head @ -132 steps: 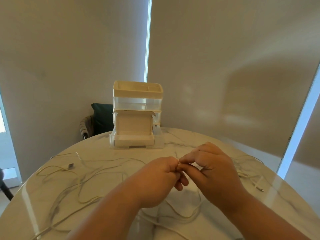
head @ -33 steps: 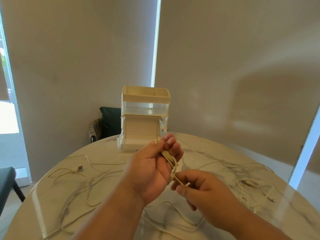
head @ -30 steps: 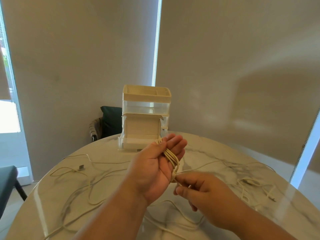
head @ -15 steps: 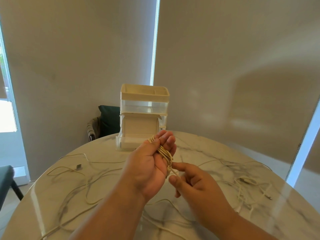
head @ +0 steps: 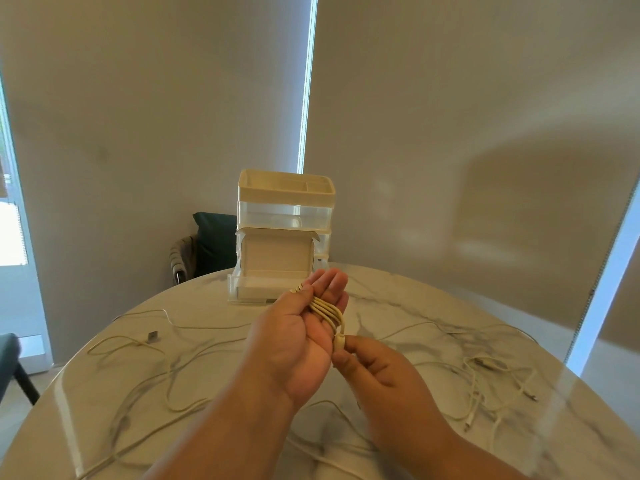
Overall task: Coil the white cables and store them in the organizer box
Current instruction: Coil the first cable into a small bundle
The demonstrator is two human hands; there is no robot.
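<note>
My left hand [head: 294, 344] is raised palm up above the middle of the table. A white cable coil [head: 327, 308] is wound in several loops across its fingers, and the thumb pins the loops at the top. My right hand [head: 377, 372], just below and to the right, pinches the coil's plug end [head: 339, 342] between thumb and forefinger. The cream and clear organizer box [head: 285, 216] stands at the far edge of the table, with its bottom drawer [head: 249, 289] pulled out toward me.
Loose white cables sprawl over the round marble table [head: 398, 292]: a long tangle on the left [head: 166, 379] with a USB plug [head: 152, 336], and a bunch on the right [head: 485, 379]. A chair with a dark cushion [head: 213, 244] stands behind the table.
The trailing cable has been wound up onto my left hand's fingers. My right hand now pinches the plug end right at the coil. My left fingers have straightened slightly.
</note>
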